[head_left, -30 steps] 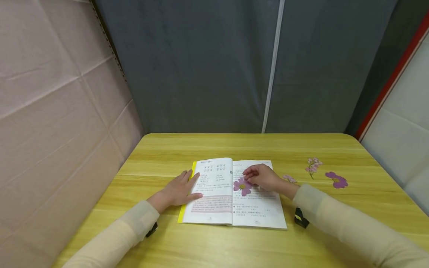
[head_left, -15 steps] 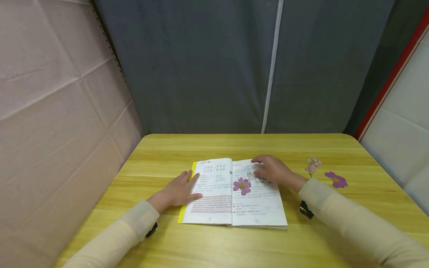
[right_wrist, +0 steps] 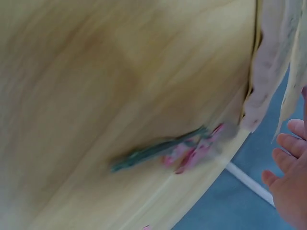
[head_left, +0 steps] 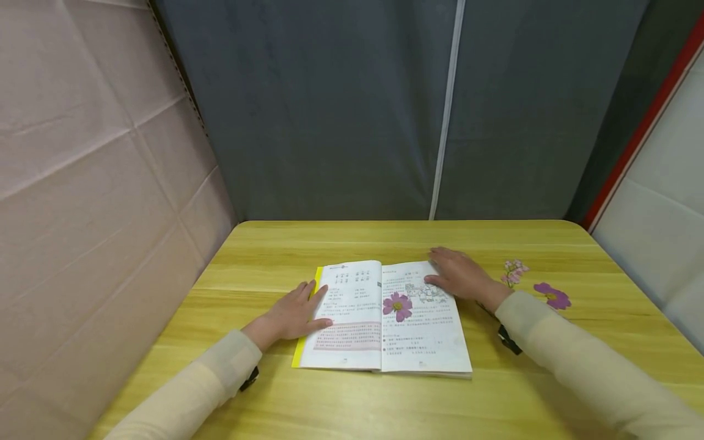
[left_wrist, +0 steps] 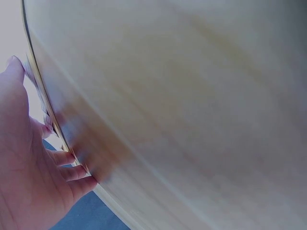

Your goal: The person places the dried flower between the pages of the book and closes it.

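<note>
An open book (head_left: 352, 360) with a yellow cover edge lies on the table. On its right page rests a flat pink flower (head_left: 398, 307) with a yellow centre. My left hand (head_left: 288, 313) rests on the left page's outer edge, fingers spread. My right hand (head_left: 461, 275) is at the right page's upper outer corner, its fingers extended past the edge and its thumb over the page. In the right wrist view, a page (right_wrist: 291, 72) stands away from those below it, near the straight fingers (right_wrist: 290, 143); the thumb is mostly hidden there.
Right of the book on the wooden table (head_left: 385, 409) lie a small pink flower sprig (head_left: 514, 271) and a purple flower (head_left: 552, 296). The right wrist view shows a pink flower with a green stem (right_wrist: 148, 153) close by. A grey curtain (head_left: 330, 122) hangs behind.
My right hand has left the pink flower and moved right and away to the page's upper corner, its fingers straightening. The left hand has stayed put.
</note>
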The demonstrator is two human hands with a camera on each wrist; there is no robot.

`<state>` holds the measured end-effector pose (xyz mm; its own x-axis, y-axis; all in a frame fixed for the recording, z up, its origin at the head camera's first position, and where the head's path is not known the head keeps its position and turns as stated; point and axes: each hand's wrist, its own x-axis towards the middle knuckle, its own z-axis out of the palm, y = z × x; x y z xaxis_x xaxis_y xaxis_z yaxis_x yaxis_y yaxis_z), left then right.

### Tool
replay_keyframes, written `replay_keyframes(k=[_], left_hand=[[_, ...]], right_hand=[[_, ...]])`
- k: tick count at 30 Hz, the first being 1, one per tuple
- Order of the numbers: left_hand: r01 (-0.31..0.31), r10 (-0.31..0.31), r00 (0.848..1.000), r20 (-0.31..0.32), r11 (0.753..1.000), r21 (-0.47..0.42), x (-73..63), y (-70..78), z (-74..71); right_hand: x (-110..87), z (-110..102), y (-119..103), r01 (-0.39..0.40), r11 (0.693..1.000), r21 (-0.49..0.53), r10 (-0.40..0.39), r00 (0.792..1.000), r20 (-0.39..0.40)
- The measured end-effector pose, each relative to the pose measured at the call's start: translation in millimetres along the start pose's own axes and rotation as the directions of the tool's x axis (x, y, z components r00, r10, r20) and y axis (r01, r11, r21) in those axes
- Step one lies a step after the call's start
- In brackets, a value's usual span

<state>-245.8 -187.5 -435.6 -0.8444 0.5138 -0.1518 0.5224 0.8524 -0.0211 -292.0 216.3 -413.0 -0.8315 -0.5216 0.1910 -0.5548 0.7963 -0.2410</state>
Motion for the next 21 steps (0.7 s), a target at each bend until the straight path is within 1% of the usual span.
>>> replay_keyframes(k=[5, 12, 21], left_hand=[[0.0, 0.0, 1.0, 0.004, 1.0, 0.004, 0.3, 0.4, -0.8], [-0.004, 0.004, 1.0, 0.006, 1.0, -0.028, 0.8, 1.3, -2.3], [-0.02, 0.02, 1.0, -0.012, 1.0, -0.011, 1.4, -0.1, -0.9]], right_hand=[[-2.0, 3.6, 9.0, -0.009, 0.999, -0.033, 0.011, 0.999, 0.037], [-4.1, 10.1, 15.2, 0.011, 0.998, -0.066, -0.004, 0.995, 0.095], [-5.3, 12.7, 16.7, 0.01, 0.999, -0.048, -0.004, 0.993, 0.122]])
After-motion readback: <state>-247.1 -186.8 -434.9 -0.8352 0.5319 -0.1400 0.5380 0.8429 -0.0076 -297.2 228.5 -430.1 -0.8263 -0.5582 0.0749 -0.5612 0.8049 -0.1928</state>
